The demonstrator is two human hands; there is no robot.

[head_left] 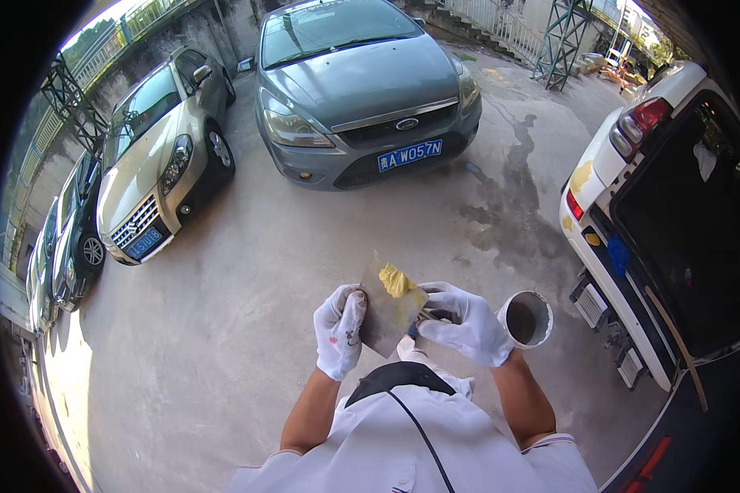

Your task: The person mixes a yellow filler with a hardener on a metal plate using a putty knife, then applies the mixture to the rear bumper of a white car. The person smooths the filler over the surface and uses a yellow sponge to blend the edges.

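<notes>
My left hand (339,330), in a white work glove with red and dark stains, grips the left edge of a thin grey mixing plate (376,316). A lump of yellow putty (395,281) sits on the plate's upper part, with a yellow smear below it. My right hand (469,323), also gloved in white, is closed at the plate's right side on what looks like a thin putty scraper (412,307); its handle is mostly hidden by the fingers. Beside my right wrist is a white bucket (548,319) with a grey inside.
A grey car (362,82) stands ahead and a beige car (144,156) to the left, with darker cars beyond it. At the right is a white vehicle (600,156) with yellow patches, its rear opened. Wet stains mark the concrete ground (222,329).
</notes>
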